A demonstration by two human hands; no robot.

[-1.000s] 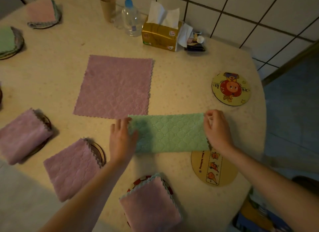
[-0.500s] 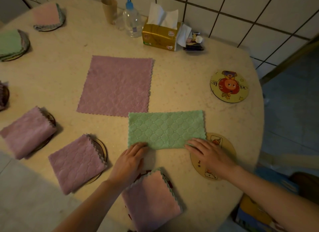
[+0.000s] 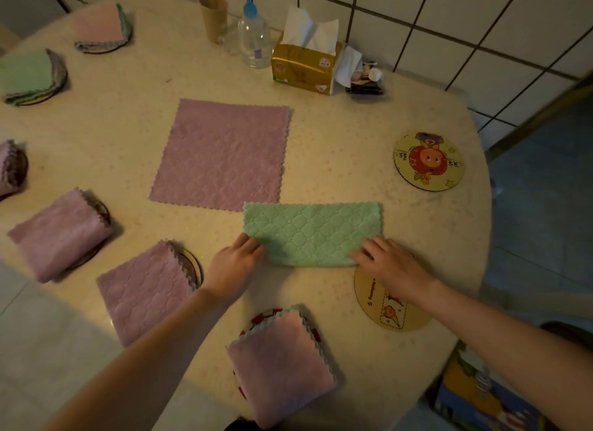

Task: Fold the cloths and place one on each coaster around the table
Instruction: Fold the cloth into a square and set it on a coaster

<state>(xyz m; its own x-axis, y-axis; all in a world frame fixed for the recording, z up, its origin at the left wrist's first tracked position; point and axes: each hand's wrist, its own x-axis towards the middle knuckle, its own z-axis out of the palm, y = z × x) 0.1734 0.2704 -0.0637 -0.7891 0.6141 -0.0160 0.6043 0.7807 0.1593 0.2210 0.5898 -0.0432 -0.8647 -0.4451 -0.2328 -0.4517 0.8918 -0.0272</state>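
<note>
A green cloth, folded in half into a long strip, lies on the table near its front. My left hand pinches the strip's near left corner. My right hand rests flat, fingers apart, on its near right corner, partly over a bare yellow coaster. A purple cloth lies unfolded just behind the strip. A second bare coaster, with a red cartoon face, sits at the right. Folded pink cloths lie on coasters at the front, front left and left.
More folded cloths sit on coasters at the left edge and far left. A tissue box, a clear bottle and a paper cup stand by the tiled wall. The table edge curves down the right.
Both hands came from the strip's far corners down to its near folded edge. The left hand has since slid out to the near left corner. The cloth stays folded in half.
</note>
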